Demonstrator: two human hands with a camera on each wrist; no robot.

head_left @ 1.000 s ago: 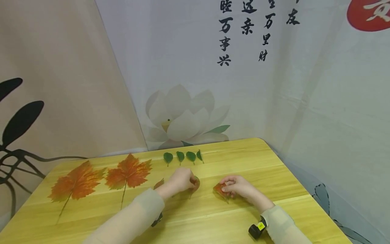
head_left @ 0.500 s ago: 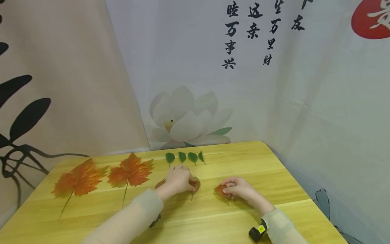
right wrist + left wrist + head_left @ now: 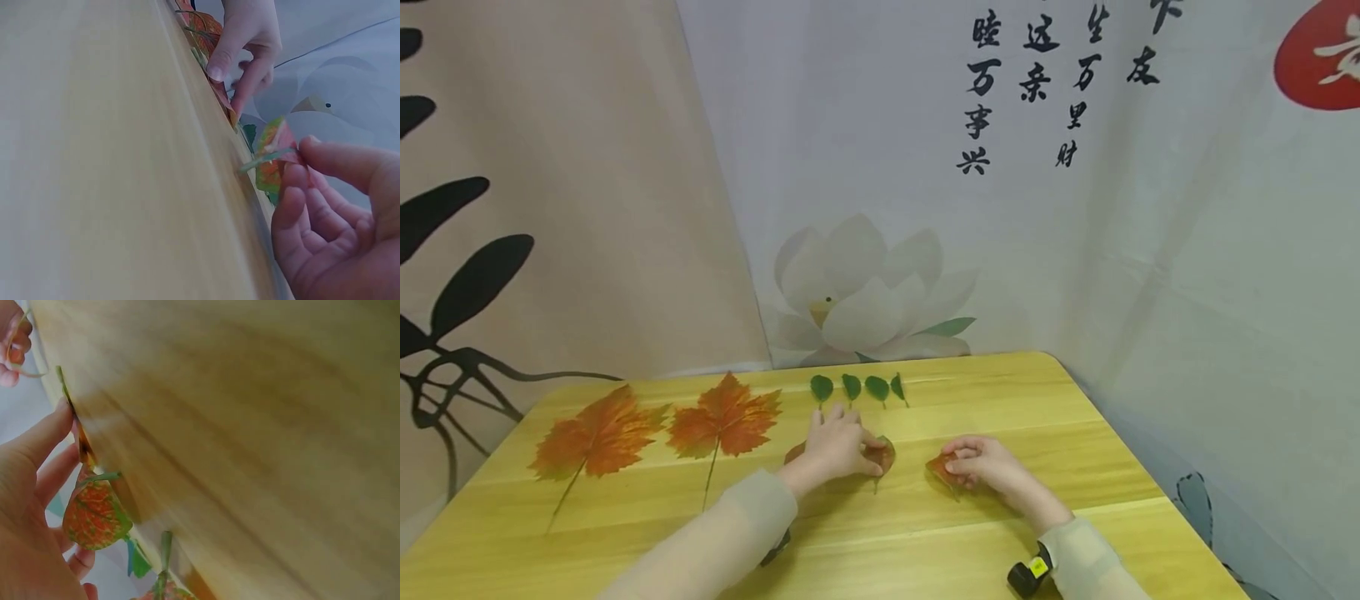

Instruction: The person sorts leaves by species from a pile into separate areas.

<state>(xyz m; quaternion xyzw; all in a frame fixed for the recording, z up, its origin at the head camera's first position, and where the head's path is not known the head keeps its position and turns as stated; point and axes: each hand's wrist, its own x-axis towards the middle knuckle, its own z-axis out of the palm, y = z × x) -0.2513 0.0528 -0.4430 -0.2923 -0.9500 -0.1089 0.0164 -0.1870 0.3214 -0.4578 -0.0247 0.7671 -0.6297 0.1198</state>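
Observation:
In the head view my left hand (image 3: 833, 446) is over the table with its fingers spread. Its thumb and index finger touch a small reddish-green leaf (image 3: 883, 457) lying on the wood. A similar small red leaf (image 3: 794, 451) is partly hidden behind that hand; the left wrist view shows a red-and-green leaf (image 3: 97, 515) by the fingers. Farther right, my right hand (image 3: 985, 464) pinches another small orange-red leaf (image 3: 942, 468) between thumb and fingers. In the right wrist view this leaf (image 3: 270, 164) shows a green edge and a pale stem.
Several small green leaves (image 3: 877, 387) form a row near the back edge of the yellow wooden table (image 3: 985, 550). Two large orange maple leaves (image 3: 726, 421) with long stems lie at left. A printed cloth (image 3: 880, 183) hangs behind the table.
My left hand's fingers have spread and straightened over the small leaf, which stays in about the same place. The right hand keeps its leaf with little movement. The head view has shifted slightly.

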